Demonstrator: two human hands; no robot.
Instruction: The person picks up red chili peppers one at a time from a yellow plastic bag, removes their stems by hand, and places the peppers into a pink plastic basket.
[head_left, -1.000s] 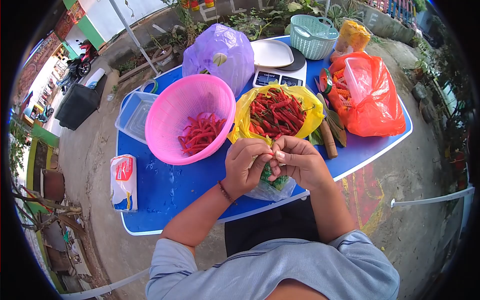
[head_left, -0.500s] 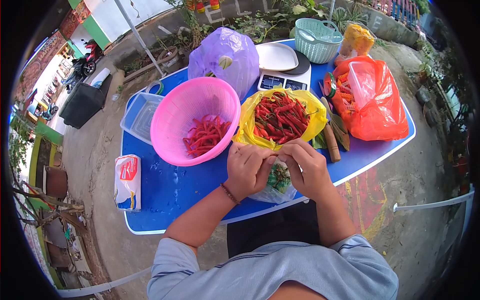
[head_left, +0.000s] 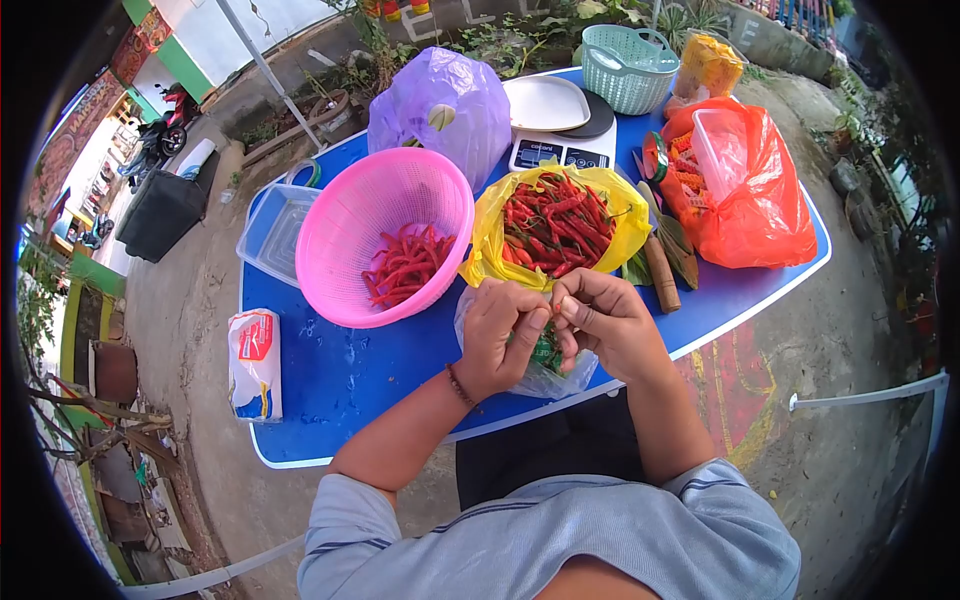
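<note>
Yellow bag (head_left: 487,243) holds red chillies (head_left: 556,224).

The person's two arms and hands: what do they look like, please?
The short, pale grey-blue fabric sleeves have dark stripes near the hem. The left hand has no glove, but a dark bracelet, seemingly of small beads, circles its wrist. The right hand has no glove, and nothing shows on its wrist.

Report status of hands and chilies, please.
Left hand and right hand close together, any held item unclear. Red chilies in yellow bag, pink basket. Nothing seen blocking.
</note>
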